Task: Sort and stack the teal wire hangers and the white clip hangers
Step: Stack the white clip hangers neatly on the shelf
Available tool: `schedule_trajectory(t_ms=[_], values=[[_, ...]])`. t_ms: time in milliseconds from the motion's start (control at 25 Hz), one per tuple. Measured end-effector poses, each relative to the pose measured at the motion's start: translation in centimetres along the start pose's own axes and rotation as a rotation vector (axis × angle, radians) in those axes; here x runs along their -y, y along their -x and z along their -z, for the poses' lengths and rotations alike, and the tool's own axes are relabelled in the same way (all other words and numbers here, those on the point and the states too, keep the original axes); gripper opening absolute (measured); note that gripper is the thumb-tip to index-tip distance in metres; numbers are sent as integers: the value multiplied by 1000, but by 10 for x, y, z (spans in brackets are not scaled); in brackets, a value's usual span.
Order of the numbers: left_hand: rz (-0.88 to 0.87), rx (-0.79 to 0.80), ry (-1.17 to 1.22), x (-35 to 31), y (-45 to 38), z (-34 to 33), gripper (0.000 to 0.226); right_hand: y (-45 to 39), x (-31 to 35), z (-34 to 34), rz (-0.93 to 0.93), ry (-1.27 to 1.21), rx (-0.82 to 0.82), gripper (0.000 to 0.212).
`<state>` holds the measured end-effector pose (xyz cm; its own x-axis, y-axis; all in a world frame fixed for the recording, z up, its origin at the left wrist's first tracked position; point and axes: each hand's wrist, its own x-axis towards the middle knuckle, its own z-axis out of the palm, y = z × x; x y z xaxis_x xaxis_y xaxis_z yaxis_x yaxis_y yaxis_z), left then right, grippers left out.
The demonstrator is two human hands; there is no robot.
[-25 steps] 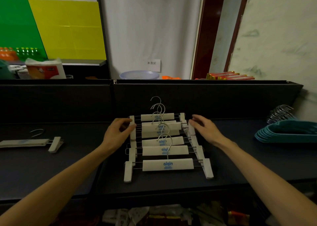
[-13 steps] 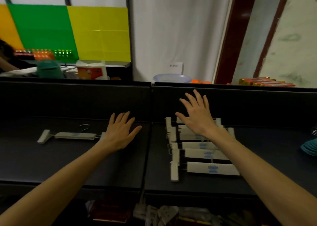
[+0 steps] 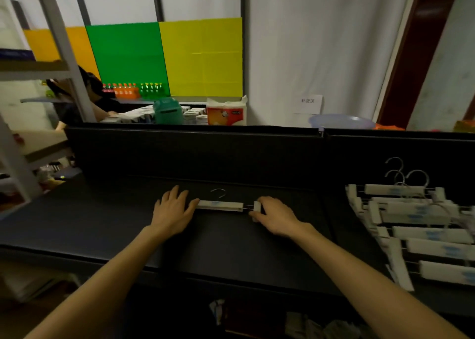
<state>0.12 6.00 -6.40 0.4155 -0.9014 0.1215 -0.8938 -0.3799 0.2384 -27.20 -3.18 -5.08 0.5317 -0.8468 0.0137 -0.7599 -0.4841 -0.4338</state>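
Half a second ago both hands hung in the air with fingers spread, the left one short of the lone hanger and the right one over the stacked pile; now both are down on the lone hanger, and the view has swung left, so the pile sits at the right edge.

At far left stand a metal shelf frame (image 3: 64, 53) and, behind the dark partition, another person, partly hidden. On the near side lies the black table (image 3: 108, 225).

The left hand (image 3: 172, 211) lies flat on the table with fingers extended and close together, covering the left end of the single white clip hanger (image 3: 220, 205); the left clip is hidden beneath it, so I cannot tell whether the fingers hold it or only press on it. The hanger lies flat, its wire hook (image 3: 218, 192) pointing to the far side. The right hand (image 3: 276, 216) has its fingers curled round the hanger's right clip (image 3: 256, 208).

Well to the right lies the pile of white clip hangers (image 3: 416, 225), overlapped in a staggered row from far to near. The teal wire hangers are out of view.

This looks like the pickup of the last stray white hanger. Carrying it right onto the pile would probably finish the white sort.
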Motion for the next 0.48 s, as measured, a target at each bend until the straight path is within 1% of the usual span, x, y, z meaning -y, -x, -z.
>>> schedule_trajectory(t_ms=[80,160,240,280,360,440,480], values=[[-23,33,86,12,-8,-4,60,-1,3,-2,-64,-127,-63,43],[-82,-37,169,10,-15,-6,44,4,-2,2,-104,-200,-146,41],[-121,-135,318,1,-19,-5,34,14,-12,13,-98,-229,-244,38],[-129,-168,420,-7,-20,-4,32,20,-18,21,-83,-246,-294,39],[-151,-188,617,-30,-18,-2,32,36,-34,38,-63,-295,-378,47],[-185,-179,746,-62,-14,-2,36,55,-56,62,-39,-311,-450,56],[-205,-179,782,-82,-12,-3,38,64,-69,76,-28,-304,-482,56]])
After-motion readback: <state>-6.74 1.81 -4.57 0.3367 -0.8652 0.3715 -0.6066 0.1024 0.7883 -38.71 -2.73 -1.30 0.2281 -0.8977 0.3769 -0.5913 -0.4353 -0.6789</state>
